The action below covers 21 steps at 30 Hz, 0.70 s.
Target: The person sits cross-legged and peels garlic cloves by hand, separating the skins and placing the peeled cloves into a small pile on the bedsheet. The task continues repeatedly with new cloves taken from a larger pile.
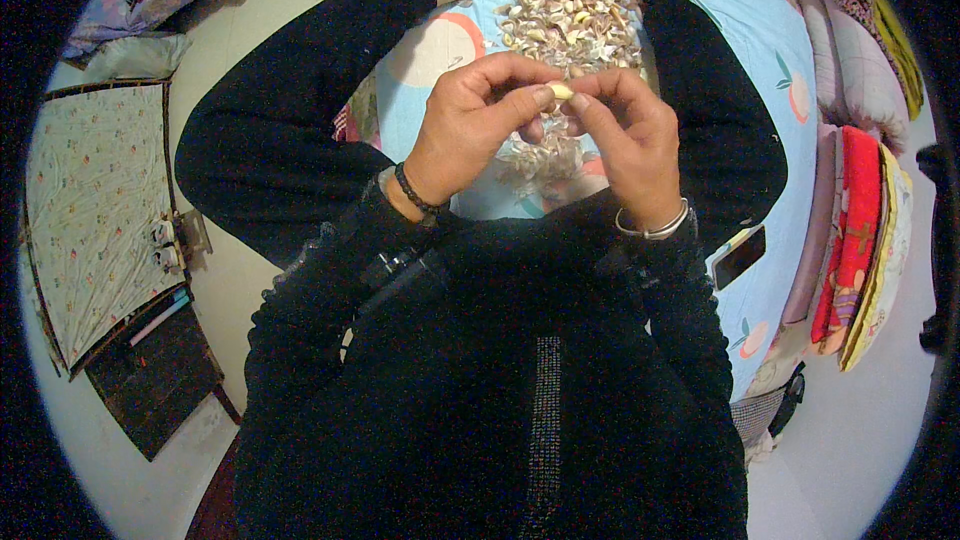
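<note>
Between both thumbs and fingertips I hold a pale yellow garlic clove [561,92], raised above the bed. My left hand [480,125], with a dark beaded bracelet at the wrist, pinches one end of it. My right hand [632,140], wearing a light bangle, closes on the other end. Some of the fingers are curled behind the clove and partly hidden. Beyond my hands lies a heap of garlic cloves [572,10], many in their skins and a few pale ones among them. Below my hands sits a small pile of papery garlic skins [540,162].
My outstretched legs in black trousers flank the heap on a light blue patterned sheet [440,60]. A phone [740,258] lies beside my right thigh. Folded red bedding [850,230] is stacked at the right. Left, on the floor side, stands a cloth-covered table [100,210].
</note>
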Available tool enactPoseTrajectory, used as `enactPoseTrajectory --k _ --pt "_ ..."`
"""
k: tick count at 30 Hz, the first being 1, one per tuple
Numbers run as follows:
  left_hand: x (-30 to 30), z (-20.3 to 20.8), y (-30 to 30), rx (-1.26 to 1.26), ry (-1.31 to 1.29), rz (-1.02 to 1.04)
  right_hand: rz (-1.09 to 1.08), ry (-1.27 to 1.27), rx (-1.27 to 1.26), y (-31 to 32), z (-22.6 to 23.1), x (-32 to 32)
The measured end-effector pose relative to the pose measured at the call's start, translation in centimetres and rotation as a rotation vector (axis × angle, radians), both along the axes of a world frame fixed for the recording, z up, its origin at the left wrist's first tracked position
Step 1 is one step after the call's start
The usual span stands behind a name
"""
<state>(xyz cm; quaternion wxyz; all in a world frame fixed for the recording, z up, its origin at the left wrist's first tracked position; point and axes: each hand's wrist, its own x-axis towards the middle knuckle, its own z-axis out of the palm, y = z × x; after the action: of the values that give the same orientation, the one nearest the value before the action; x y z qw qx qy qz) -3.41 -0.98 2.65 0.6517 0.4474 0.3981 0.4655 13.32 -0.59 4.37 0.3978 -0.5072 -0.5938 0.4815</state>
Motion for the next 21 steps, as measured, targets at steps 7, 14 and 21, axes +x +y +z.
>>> enactPoseTrajectory --k 7,14,21 --pt "0.06 -0.2 0.04 -0.131 -0.128 0.013 0.08 -0.479 0.543 -0.51 0.26 -0.17" --pt "0.36 -0.56 -0.03 -0.187 -0.167 -0.026 0.103 -0.566 0.712 -0.37 -0.49 -0.19" --pt "0.93 -0.72 0.04 -0.228 -0.261 -0.043 0.033 -0.529 0.67 -0.37 -0.6 -0.04"
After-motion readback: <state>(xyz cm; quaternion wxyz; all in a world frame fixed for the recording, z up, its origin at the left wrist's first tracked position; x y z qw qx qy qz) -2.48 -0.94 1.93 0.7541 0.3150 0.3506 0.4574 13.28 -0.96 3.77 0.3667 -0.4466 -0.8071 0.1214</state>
